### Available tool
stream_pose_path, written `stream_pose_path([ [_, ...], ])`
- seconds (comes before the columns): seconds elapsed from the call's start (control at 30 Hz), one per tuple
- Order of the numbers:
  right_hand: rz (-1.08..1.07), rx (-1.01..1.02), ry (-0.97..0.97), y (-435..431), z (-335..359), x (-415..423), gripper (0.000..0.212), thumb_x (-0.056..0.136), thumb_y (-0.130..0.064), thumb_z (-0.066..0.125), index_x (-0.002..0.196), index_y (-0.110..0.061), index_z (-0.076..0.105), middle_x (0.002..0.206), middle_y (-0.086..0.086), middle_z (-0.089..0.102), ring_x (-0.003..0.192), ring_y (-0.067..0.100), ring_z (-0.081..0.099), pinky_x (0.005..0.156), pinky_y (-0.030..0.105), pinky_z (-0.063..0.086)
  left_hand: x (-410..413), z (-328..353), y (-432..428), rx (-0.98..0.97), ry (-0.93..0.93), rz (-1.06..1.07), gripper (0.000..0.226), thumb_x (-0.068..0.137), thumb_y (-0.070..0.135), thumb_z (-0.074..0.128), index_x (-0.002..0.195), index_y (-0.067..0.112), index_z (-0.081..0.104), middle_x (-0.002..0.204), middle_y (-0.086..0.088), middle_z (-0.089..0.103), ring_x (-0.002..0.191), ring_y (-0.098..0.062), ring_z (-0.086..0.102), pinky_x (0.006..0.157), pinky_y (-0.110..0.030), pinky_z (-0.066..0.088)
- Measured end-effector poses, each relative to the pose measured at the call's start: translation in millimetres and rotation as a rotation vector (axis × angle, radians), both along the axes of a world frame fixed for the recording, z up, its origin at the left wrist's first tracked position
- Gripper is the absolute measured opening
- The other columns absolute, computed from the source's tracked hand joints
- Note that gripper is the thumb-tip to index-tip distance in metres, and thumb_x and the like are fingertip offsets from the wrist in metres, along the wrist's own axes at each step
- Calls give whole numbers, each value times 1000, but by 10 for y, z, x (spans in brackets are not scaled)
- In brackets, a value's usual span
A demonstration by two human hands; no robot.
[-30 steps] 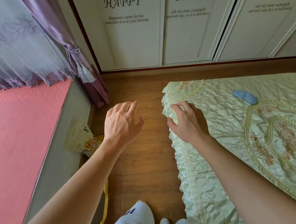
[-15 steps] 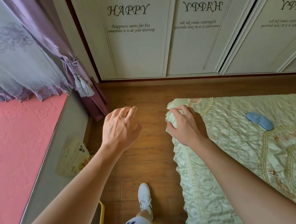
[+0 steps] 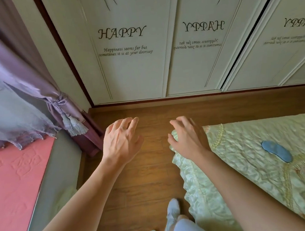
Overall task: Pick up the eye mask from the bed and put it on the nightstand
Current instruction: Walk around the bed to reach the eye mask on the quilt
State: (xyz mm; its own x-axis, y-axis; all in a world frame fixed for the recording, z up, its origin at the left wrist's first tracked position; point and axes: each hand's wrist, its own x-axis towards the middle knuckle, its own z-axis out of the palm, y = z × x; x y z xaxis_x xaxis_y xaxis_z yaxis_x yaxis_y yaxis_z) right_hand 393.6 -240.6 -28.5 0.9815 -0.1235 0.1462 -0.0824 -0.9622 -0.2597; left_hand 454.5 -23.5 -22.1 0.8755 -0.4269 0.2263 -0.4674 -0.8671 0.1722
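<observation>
A small blue eye mask (image 3: pixel 276 151) lies flat on the bed's pale green quilted cover (image 3: pixel 255 170), near the right edge of the view. My right hand (image 3: pixel 188 137) hovers over the bed's near corner, fingers spread and empty, well left of the mask. Above the wooden floor, my left hand (image 3: pixel 121 139) is held out with fingers apart and holds nothing. No nightstand is in view.
White wardrobe doors (image 3: pixel 133 61) with "HAPPY" lettering stand ahead. A purple curtain (image 3: pixel 39 85) hangs at the left over a pink-covered platform (image 3: pixel 11 184). Wooden floor (image 3: pixel 147 181) runs between platform and bed. My white shoes (image 3: pixel 171 212) show below.
The view has tilted up and moved forward toward the wardrobe. The mask and bed corner have slid lower and to the right. Both hands stay open and keep their pose.
</observation>
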Motion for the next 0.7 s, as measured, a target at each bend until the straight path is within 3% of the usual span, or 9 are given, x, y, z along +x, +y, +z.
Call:
stream_pose_path([
  [0.17, -20, -13, -7, -314, -112, 724, 40, 88, -33, 64, 122, -12, 66, 126, 12, 64, 106, 31, 61, 74, 42, 56, 784, -67, -366, 29, -6, -18, 50, 88, 44, 50, 130, 17, 54, 126, -7, 66, 115, -32, 60, 93, -47, 49],
  [0.37, -50, 6, -7, -831, -192, 1808, 43, 89, -32, 64, 126, -11, 64, 129, 13, 62, 112, 33, 58, 85, 47, 54, 1872, -75, -1114, 96, 0, -61, 49, 86, 43, 55, 128, 19, 54, 124, -6, 66, 112, -30, 61, 93, -46, 48],
  [0.53, -96, 50, -37, -1332, -199, 2625, 44, 85, -29, 69, 123, -7, 66, 124, 18, 64, 108, 36, 61, 86, 51, 55, 2739, 12, -1707, 138, 8, -105, 50, 90, 46, 47, 132, 20, 53, 130, -5, 64, 117, -29, 58, 99, -45, 45],
  [0.7, -140, 59, -20, -1685, -230, 3259, 48, 81, -28, 77, 122, -5, 69, 124, 24, 66, 110, 41, 65, 97, 56, 51, 3372, 47, -2120, 139, 25, -128, 51, 94, 50, 41, 138, 25, 46, 141, -4, 57, 130, -27, 50, 105, -45, 40],
])
